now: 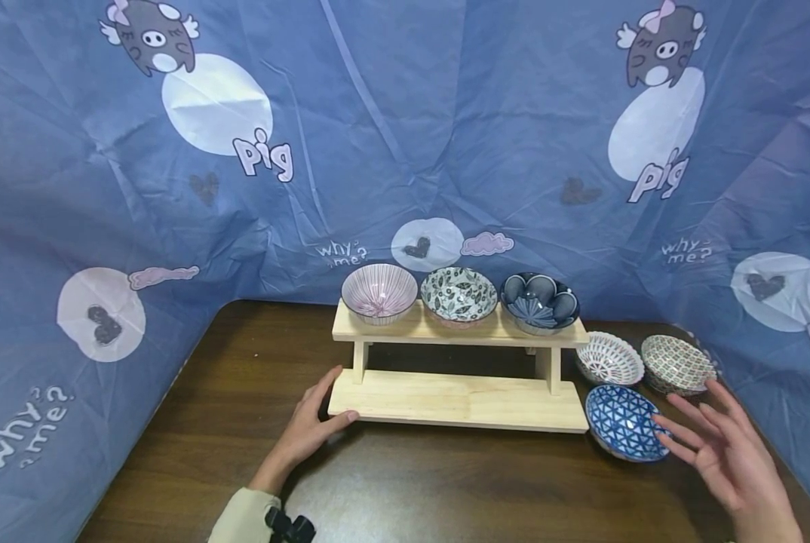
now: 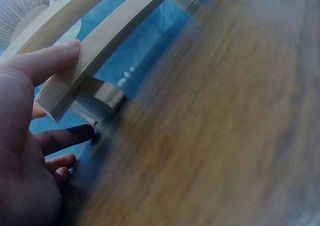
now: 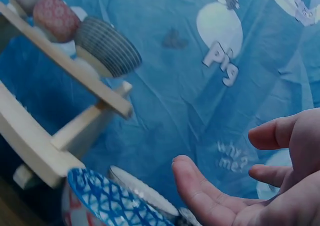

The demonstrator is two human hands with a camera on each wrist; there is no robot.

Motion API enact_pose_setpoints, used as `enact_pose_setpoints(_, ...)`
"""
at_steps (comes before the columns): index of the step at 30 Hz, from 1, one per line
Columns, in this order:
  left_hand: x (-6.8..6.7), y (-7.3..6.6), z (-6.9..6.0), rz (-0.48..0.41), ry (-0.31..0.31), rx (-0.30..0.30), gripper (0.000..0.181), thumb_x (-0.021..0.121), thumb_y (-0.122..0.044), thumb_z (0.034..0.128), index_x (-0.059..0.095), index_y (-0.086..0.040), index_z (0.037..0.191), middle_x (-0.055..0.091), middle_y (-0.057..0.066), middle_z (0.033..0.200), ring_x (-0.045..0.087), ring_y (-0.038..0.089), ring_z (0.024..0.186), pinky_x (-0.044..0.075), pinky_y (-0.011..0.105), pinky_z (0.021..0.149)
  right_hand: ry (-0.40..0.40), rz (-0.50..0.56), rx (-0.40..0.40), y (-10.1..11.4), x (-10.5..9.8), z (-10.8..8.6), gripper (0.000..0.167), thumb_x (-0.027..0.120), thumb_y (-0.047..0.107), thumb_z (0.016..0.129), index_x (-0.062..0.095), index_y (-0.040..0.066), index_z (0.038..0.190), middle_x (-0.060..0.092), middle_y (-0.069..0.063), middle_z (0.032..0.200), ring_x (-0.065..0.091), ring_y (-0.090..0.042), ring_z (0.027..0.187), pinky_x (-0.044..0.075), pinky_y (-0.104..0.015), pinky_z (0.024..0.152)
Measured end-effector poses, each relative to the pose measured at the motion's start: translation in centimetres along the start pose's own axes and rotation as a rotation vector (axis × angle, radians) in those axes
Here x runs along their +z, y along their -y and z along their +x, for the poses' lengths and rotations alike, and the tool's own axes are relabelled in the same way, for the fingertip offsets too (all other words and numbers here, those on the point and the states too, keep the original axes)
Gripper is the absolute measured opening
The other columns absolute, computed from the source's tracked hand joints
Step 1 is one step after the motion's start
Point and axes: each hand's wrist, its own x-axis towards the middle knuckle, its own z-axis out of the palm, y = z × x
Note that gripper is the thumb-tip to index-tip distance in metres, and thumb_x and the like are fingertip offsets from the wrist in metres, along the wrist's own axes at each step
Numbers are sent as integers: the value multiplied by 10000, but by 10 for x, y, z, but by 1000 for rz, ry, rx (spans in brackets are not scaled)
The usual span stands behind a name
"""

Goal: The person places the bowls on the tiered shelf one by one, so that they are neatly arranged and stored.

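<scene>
Two poses: left hand [image 1: 305, 428] fingers gripping wooden stand [image 1: 455, 397]; right hand [image 1: 736, 456] fingers loosely spread (near blue bowl [image 1: 621, 424]).

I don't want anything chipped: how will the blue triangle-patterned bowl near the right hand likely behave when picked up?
The blue triangle-patterned bowl looks like glazed ceramic, so it's probably stiff and breakable. Its sheen suggests it may be slippery. Its flared sides suggest pressing one edge might tip it.
</scene>
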Motion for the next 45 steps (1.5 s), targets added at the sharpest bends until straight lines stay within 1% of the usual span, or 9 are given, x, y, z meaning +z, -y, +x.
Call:
enact_pose_setpoints(7, 0, -1, 0, -6, 5, -3, 855, 758, -388, 850, 335, -187, 1566, 387, 184, 1586, 342, 433, 1467, 278, 678, 1152, -240, -101, 57, 12, -16, -22, 457, 231, 110, 1103, 231, 454, 1405, 722, -115, 1127, 731, -404, 999, 594, -542, 822)
enact_pose_setpoints(11, 0, -2, 0, 0, 10, -4, 860, 754, -395, 853, 329, -177, 1568, 384, 186, 1587, 339, 438, 1468, 278, 684, 1149, -307, -154, 107, 13, -27, -33, 425, 262, 132, 1104, 222, 464, 1366, 723, -69, 1083, 743, -364, 981, 599, -526, 817)
enact_pose_setpoints(18, -1, -2, -1, 14, 7, 1, 861, 751, -394, 857, 324, -164, 1569, 387, 193, 1583, 346, 446, 1463, 289, 689, 1139, -286, -126, 141, 8, -43, -42, 338, 267, 177, 1108, 301, 430, 1329, 714, -79, 1103, 733, -375, 1017, 587, -539, 857)
enact_pose_setpoints(26, -1, -3, -1, 0, 8, 2, 855, 755, -378, 853, 335, -160, 1565, 386, 188, 1587, 339, 447, 1468, 277, 683, 1151, -323, -207, 280, -6, -52, -39, 291, 251, 243, 1111, 270, 473, 1289, 693, 3, 1074, 739, -313, 1014, 583, -523, 885)
enact_pose_setpoints(28, -1, -3, -1, 1, 8, 2, 854, 756, -375, 853, 334, -160, 1565, 386, 188, 1587, 338, 446, 1469, 277, 681, 1152, -289, -198, 307, -10, -54, -38, 282, 235, 249, 1112, 280, 466, 1286, 675, 4, 1093, 733, -324, 1033, 579, -523, 901)
enact_pose_setpoints(32, -1, -2, -1, 11, 6, -1, 861, 754, -388, 855, 327, -161, 1567, 383, 191, 1588, 337, 449, 1468, 281, 687, 1146, -120, -81, 313, -17, -55, -36, 336, 151, 221, 1114, 365, 395, 1306, 661, -54, 1199, 692, -387, 1129, 548, -544, 963)
enact_pose_setpoints(35, -1, -2, -1, 17, 6, -2, 867, 750, -398, 857, 320, -156, 1570, 379, 190, 1591, 334, 450, 1469, 282, 692, 1142, -26, -26, 310, -21, -55, -33, 398, 100, 193, 1108, 387, 366, 1324, 652, -54, 1271, 664, -398, 1180, 531, -543, 995)
enact_pose_setpoints(41, -1, -1, -1, 1, 6, 4, 859, 759, -373, 851, 335, -153, 1565, 383, 189, 1590, 336, 446, 1469, 274, 682, 1153, -105, -148, 302, -27, -53, -31, 380, 174, 158, 1109, 263, 418, 1372, 645, 47, 1194, 703, -350, 1116, 568, -504, 941)
enact_pose_setpoints(45, -1, -1, -1, 0, 4, 12, 857, 759, -366, 850, 338, -146, 1563, 388, 191, 1587, 340, 448, 1467, 276, 681, 1152, -119, -189, 286, -32, -52, -30, 465, 190, 129, 1106, 133, 462, 1426, 633, 68, 1177, 711, -340, 1098, 579, -492, 919)
